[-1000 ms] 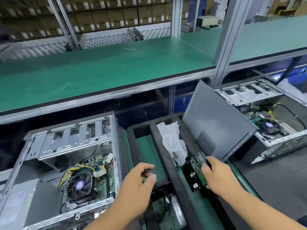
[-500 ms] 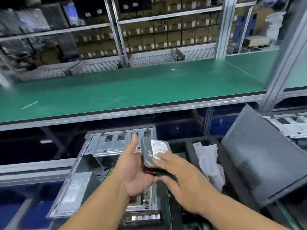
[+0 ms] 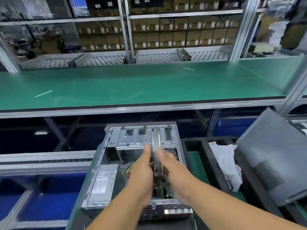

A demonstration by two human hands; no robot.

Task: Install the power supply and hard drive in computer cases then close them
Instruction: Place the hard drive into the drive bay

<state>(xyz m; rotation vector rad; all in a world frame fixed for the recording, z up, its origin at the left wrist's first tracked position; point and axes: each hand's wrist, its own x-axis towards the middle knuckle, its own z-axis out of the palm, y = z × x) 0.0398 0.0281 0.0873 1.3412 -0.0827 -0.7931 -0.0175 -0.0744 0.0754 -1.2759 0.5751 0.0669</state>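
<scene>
An open computer case (image 3: 180, 146) lies in front of me with its side off. A silver power supply (image 3: 101, 185) sits in its near left corner. The grey hard drive (image 3: 156, 146) stands on edge, blurred by motion, over the case's metal drive cage (image 3: 132, 138) at the far end. My left hand (image 3: 142, 173) holds the drive's left side with straight fingers and my right hand (image 3: 169, 166) holds its right side. The motherboard under my hands is mostly hidden.
A dark side panel (image 3: 272, 156) leans at the right beside a black foam tray (image 3: 206, 156) that holds a crumpled white plastic bag (image 3: 227, 163). A green shelf (image 3: 132, 83) runs across above the case. Box-filled racks stand behind it.
My right hand lifted the hard drive from the foam tray and my left hand joined it. Both hands have carried the drive forward over the drive cage. My view has shifted left.
</scene>
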